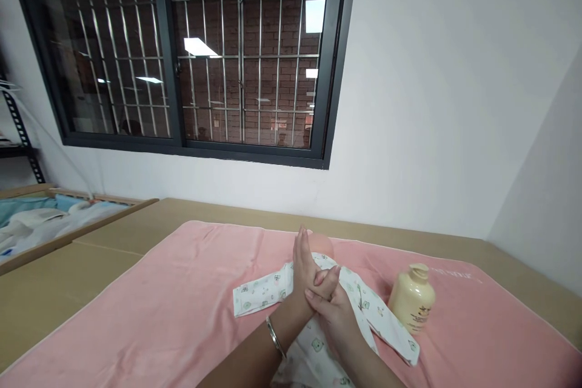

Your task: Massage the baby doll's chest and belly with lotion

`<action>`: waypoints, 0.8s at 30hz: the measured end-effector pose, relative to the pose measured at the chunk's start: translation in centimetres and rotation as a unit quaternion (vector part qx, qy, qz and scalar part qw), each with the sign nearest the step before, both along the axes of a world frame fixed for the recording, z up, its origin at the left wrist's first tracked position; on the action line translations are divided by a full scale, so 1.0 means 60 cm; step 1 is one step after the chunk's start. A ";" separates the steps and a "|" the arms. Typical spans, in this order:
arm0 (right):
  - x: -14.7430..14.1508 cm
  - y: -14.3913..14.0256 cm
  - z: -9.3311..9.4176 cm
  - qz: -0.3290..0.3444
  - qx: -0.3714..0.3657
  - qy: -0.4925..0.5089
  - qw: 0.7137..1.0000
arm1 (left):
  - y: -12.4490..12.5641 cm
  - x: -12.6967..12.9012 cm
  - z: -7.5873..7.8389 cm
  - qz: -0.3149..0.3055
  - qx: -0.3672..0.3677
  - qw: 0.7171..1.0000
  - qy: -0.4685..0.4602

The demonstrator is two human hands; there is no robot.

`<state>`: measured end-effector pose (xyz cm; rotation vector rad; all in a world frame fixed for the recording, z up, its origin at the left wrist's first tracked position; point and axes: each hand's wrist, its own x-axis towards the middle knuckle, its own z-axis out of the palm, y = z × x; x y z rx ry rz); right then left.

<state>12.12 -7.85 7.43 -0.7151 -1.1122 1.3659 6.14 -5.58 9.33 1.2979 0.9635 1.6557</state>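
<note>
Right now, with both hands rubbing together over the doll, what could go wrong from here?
1. The lotion bottle stands uncapped-looking beside the doll's sleeve; a sweep of the right hand might tip it onto the pink towel.
2. The hands, left hand included, may smear the printed baby suit if slick.

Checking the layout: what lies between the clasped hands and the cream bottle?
In the head view, a sleeve of the white printed baby garment and bare pink towel lie between the hands and the bottle.
</note>
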 end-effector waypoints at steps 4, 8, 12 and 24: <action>0.001 0.004 -0.001 0.047 -0.040 0.038 0.997 | 0.061 -0.044 -0.022 0.151 0.212 0.936 0.237; 0.006 0.006 0.009 0.080 -0.073 0.092 0.990 | 0.091 -0.054 -0.043 0.108 0.209 0.928 0.288; 0.019 0.012 0.021 0.084 -0.089 0.098 0.988 | 0.097 -0.057 -0.044 0.037 0.152 0.952 0.263; 0.072 0.051 0.038 -0.089 0.040 -0.140 0.985 | 0.139 -0.075 -0.056 -0.088 0.004 0.996 -0.024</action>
